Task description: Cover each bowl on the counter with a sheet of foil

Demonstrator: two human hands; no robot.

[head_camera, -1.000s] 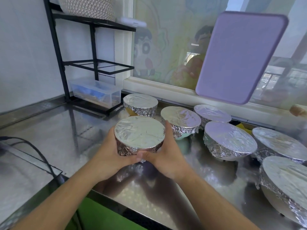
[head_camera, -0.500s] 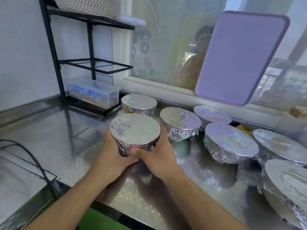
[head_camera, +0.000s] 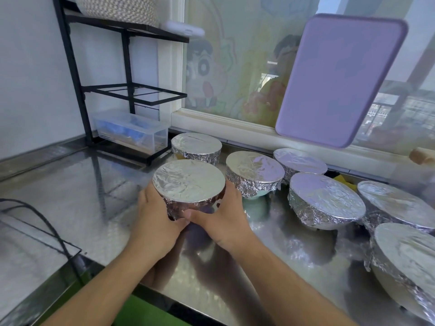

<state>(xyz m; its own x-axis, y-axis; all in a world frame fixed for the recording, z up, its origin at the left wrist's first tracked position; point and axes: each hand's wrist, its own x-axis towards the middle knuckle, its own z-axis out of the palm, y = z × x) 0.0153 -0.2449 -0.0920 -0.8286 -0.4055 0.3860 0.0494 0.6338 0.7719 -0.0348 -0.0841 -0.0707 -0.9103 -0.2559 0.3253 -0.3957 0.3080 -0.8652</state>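
Observation:
A foil-covered bowl (head_camera: 188,182) is held just above the steel counter (head_camera: 82,208), tilted slightly toward me. My left hand (head_camera: 155,222) grips its left side and my right hand (head_camera: 221,220) grips its right side, thumbs meeting under the near edge. Several other foil-covered bowls stand behind and to the right: one at the back (head_camera: 196,147), one beside it (head_camera: 255,171), a larger one (head_camera: 326,198) and more at the right edge (head_camera: 407,252).
A black wire rack (head_camera: 127,90) with a clear plastic box (head_camera: 131,131) stands at the back left. A purple board (head_camera: 339,78) leans on the window. A black cable (head_camera: 47,227) runs over the counter's left front.
Both hands have carried the bowl slightly away from me and to the left, toward the back bowl, and tilted its top a little toward me. The other bowls have not moved.

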